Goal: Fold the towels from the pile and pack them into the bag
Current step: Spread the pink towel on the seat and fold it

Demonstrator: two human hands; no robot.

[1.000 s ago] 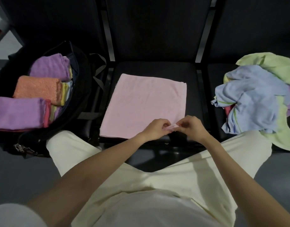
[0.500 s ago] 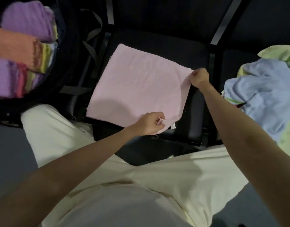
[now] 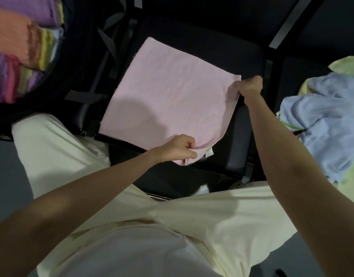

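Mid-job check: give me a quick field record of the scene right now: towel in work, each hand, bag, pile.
towel in work: pink towel, flat on the dark seat, right edge lifted
left hand: pinches the near right corner, by the white tag
right hand: pinches the far right corner
bag: open, at left, holding folded towels
pile: unfolded, at right, blue on top

Bare black seat [image 3: 242,136] lies open just right of the pink towel [image 3: 168,96] for my fingers to pass, while the towel pile [image 3: 324,124] crowds the far right and the packed bag [image 3: 76,56] with its straps blocks the left.
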